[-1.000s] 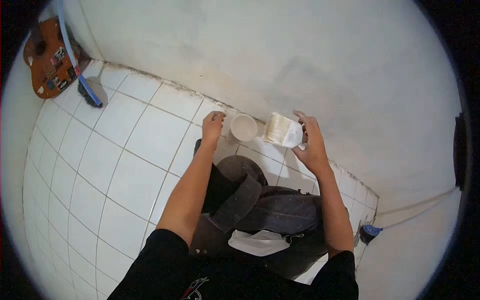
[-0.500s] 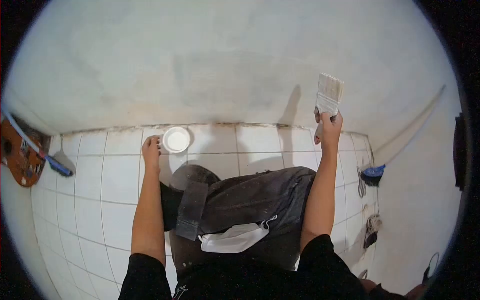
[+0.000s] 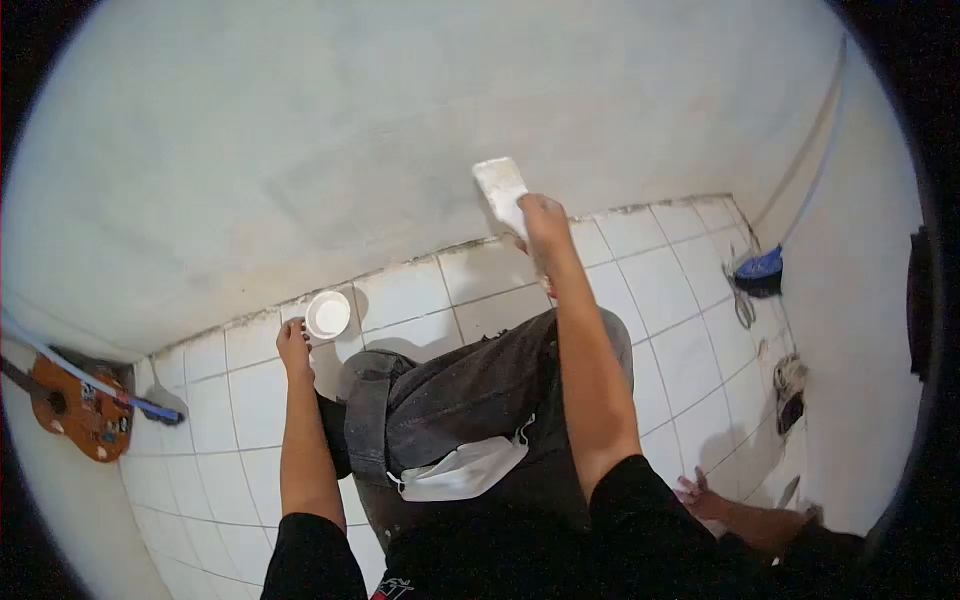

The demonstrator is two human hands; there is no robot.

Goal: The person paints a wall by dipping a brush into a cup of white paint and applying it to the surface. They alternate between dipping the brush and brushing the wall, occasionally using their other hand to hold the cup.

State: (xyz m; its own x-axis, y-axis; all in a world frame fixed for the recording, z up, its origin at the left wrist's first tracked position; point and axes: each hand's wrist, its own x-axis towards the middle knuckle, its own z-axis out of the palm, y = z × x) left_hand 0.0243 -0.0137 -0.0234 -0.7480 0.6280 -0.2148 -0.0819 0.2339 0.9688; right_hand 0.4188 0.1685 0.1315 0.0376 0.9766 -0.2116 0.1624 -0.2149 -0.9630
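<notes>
A wide paintbrush point(image 3: 502, 190) with whitish, paint-coated bristles is in my right hand point(image 3: 545, 228), fingers wrapped around its handle. Its bristles point up and left against or very near the pale wall point(image 3: 400, 130). At the left, my left hand point(image 3: 294, 348) has its fingers curled at the side of a round white tub point(image 3: 328, 315), which it seems to hold by the edge; the exact grip is hard to see. White material shows inside the tub, close to the foot of the wall.
A white face mask point(image 3: 465, 470) lies on my lap. Over the white tiles point(image 3: 410, 285), a guitar point(image 3: 85, 410) and a blue brush head point(image 3: 160, 412) are at left. At right are a blue broom point(image 3: 760, 265), scissors point(image 3: 742, 308) and another person's hand point(image 3: 700, 495).
My right hand has carried the paintbrush leftward to the wall. The view has turned and tilted. Another person's hand has come into sight at the lower right.
</notes>
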